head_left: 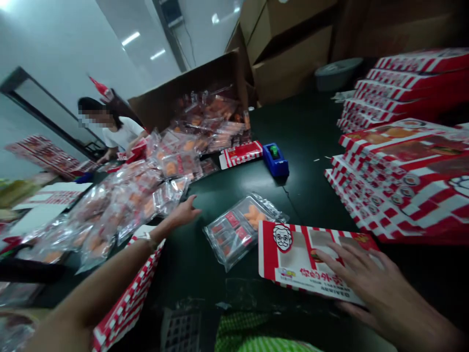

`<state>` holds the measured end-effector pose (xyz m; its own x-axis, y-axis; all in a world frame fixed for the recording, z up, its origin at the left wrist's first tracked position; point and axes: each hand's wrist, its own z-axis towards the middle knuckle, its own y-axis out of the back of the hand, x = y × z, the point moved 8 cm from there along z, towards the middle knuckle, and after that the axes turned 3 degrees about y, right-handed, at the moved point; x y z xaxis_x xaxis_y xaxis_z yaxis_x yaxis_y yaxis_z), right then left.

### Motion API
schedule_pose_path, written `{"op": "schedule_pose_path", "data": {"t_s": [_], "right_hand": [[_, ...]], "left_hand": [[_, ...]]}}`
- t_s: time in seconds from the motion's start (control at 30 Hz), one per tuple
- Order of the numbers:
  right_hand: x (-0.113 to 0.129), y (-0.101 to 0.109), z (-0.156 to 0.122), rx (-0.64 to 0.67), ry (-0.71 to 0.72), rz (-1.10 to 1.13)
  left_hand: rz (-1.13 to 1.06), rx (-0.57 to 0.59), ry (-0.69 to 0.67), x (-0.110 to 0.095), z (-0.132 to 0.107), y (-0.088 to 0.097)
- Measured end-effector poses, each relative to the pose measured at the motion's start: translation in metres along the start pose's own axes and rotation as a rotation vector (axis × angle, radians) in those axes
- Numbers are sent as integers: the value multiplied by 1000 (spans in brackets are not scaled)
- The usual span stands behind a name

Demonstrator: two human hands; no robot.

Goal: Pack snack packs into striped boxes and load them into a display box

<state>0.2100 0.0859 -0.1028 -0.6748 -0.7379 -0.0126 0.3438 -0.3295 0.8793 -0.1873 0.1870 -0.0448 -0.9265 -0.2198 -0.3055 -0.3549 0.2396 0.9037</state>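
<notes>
My right hand (361, 276) lies across a red and white printed carton (293, 259), fingers over its top and thumb at the near edge. The carton has cut-out windows and a cartoon face. My left hand (184, 211) reaches out over the dark table with fingers extended and nothing in them. It is beside a heap of clear-bagged toy food sets (146, 195). Between my hands lies a single bagged set (238, 227) with orange and red pieces in a clear tray. A striped carton (132, 293) stands partly behind my left forearm.
A blue tape dispenser (275, 160) stands beyond the single set, next to a striped carton (242, 154). Stacked cartons (399, 190) rise at right. A large cardboard box (146, 105) spills bagged sets at the back. Another person (122, 134) works at far left.
</notes>
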Motion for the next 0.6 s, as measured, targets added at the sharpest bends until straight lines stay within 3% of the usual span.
{"op": "schedule_pose_path", "data": {"t_s": [0.13, 0.23, 0.3, 0.5, 0.6], "right_hand": [[0, -1, 0, -24, 9, 14], [0, 2, -4, 9, -25, 10], [-1, 6, -7, 16, -53, 8], [2, 11, -7, -20, -68, 148], [7, 6, 2, -1, -33, 249]], "left_hand": [[-141, 15, -28, -60, 24, -42], [-282, 123, -112, -95, 21, -72], [-383, 211, -143, -95, 8, -77], [-936, 486, -193, -54, -57, -79], [-950, 656, -230, -55, -84, -94]]}}
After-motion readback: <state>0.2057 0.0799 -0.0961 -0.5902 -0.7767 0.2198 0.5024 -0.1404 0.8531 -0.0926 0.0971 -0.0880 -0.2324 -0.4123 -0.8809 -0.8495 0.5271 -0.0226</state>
